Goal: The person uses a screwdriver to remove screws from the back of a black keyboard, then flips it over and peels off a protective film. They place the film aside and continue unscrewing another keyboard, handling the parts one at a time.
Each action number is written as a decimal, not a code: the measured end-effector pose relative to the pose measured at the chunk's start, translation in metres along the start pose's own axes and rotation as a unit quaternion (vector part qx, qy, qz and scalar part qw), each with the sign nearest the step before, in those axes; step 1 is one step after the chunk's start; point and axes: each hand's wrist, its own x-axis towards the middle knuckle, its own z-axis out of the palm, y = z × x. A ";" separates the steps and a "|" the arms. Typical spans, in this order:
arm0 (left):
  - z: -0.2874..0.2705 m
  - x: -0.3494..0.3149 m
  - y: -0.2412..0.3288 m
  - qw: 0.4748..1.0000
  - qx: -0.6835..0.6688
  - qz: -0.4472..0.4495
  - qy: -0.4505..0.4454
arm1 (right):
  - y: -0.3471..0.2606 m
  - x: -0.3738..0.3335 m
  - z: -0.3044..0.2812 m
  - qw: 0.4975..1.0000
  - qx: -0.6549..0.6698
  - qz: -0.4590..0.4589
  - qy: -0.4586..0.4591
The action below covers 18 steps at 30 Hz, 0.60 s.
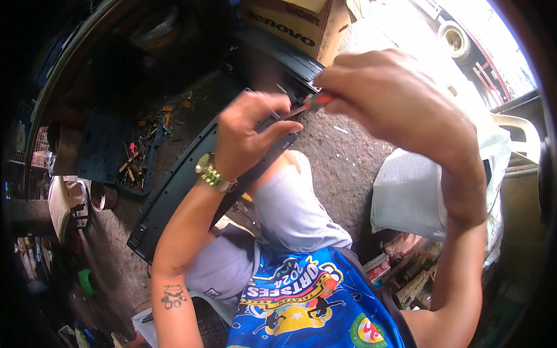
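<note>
A long black panel (191,174) is steadied across the lap by the left hand (249,136), clamped on its far edge. A red-handled screwdriver (310,103) is gripped in the right hand (394,110). The tip could be skidded off by uneven pressure, and the left fingers jabbed.

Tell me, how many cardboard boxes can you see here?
1. A brown cardboard box sits at the top of the view, beyond the long dark plastic panel that the left hand steadies. Others may be hidden in the dark clutter at left.
</note>
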 end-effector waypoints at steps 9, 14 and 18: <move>-0.104 -0.009 0.008 0.887 0.349 -0.265 -0.144 | -0.020 -0.070 0.169 0.918 0.255 0.270 0.137; -0.099 -0.048 0.021 0.874 0.291 -0.317 -0.228 | -0.018 -0.111 0.200 0.763 0.427 0.386 0.292; -0.089 -0.057 0.022 0.903 0.334 -0.206 -0.173 | -0.026 -0.086 0.199 0.703 0.502 0.416 0.285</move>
